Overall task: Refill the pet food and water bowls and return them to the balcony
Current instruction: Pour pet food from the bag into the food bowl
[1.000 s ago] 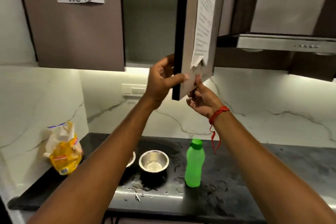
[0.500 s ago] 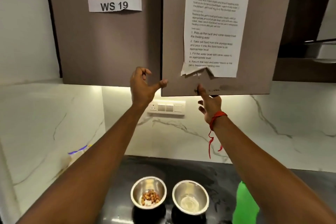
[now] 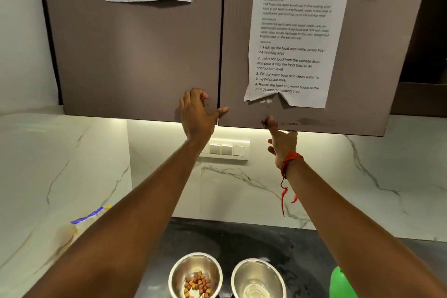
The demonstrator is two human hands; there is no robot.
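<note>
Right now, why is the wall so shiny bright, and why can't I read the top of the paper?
Head view: a warm light under the cupboards shines on the marble wall, making it glow; head view: on the paper, the small top lines are blurred, though its big numbered steps are readable.

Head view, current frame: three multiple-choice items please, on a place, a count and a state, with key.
1. Where does the kibble bowl stand? A. left of the water bowl B. right of it C. inside it
2. How many steel bowls stand on the counter? A. one B. two C. three
3. How is the cabinet door bearing the task sheet? A. wide open B. shut or nearly C. taken off
Key: 1 A, kibble lies in the left-hand bowl; 2 B, two rims show side by side; 3 B, its face lies level with the neighbouring door.
</note>
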